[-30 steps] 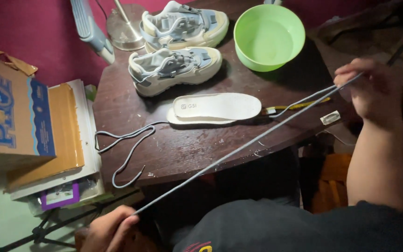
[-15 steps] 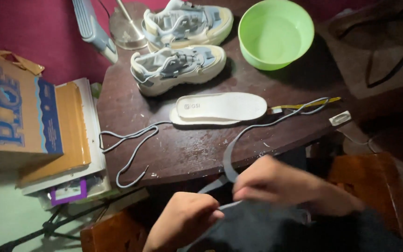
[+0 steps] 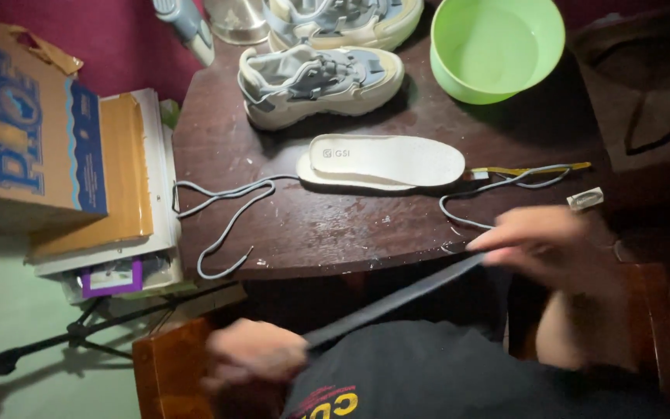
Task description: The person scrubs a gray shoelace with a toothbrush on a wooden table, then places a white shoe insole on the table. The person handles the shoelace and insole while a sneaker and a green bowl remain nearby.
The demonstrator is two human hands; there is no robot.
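The left hand and right hand each grasp one end of a grey lace, which is stretched taut between them. The lace runs diagonally, below and in front of the tabletop's near edge, over the person's dark shirt. It is flat, woven and soft; both hands are motion-blurred, so finger detail cannot be told.

The tabletop is dark wood, rounded, scuffed and flecked with pale marks. A second lace, grey and slack, loops across the left edge. Two white foam insoles, stacked, lie at the centre. Behind them stand two grey-and-cream mesh shoes, unlaced. A green plastic bowl, smooth and round, sits at the far right corner. A thin grey cord and a yellow strip lie near the right edge.

A cardboard box rests on stacked flat items just left of the table. Bare tabletop lies between the insoles and the near edge.
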